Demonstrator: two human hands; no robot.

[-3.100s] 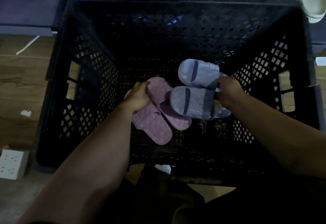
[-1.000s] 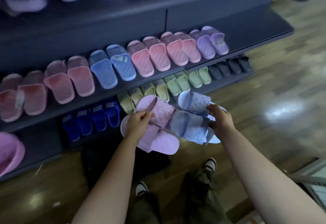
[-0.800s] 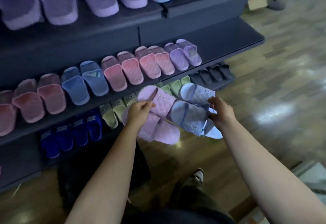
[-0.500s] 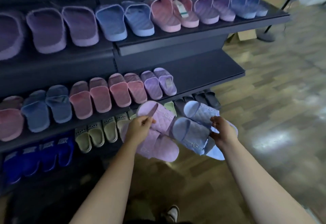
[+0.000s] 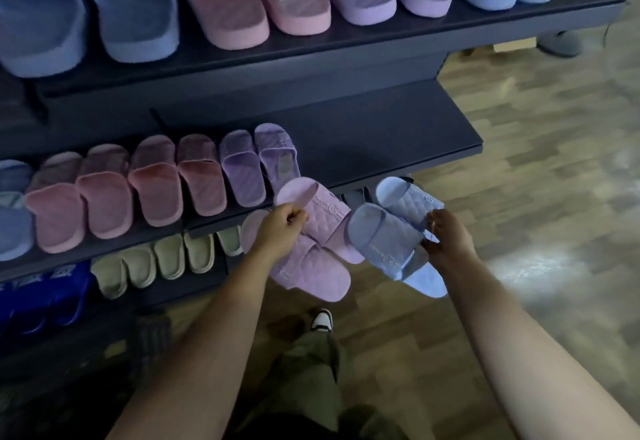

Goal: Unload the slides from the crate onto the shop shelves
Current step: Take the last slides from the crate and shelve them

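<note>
1. Left hand (image 5: 278, 230): fingers and thumb curled, pinching the pair of pale pink quilted foam slides (image 5: 322, 252) together near the straps. The pair is in the air, just in front of the front lip of the dark middle shelf (image 5: 391, 138).
2. Right hand (image 5: 446, 238): fingers curled on the right side of the pair of light blue quilted foam slides (image 5: 388, 235), which is also in the air beside the pink pair. Cannot tell whether the two pairs touch or only overlap in view.
3. Handling, judged: the foam looks light, soft and bendy, not fragile. The quilted straps give grip. A one-hand pinch on two stacked slides can let the lower one fan out or slip, so the best hold is across both straps or both sidewalls.
4. Open room: the middle shelf has a bare stretch right of the lilac slides on the shelf (image 5: 258, 162). It looks wide enough for both held pairs, side by side.
5. Edges to watch:
   - The upper shelf (image 5: 381, 41) overhangs the slot, so go in low and flat.
   - The middle shelf's right end drops off to the wooden floor (image 5: 536, 180).
   - Its front lip could catch the heels.
6. Crate: not clearly in view.
7. Step, judged: carrying is done and placing has not started.
</note>
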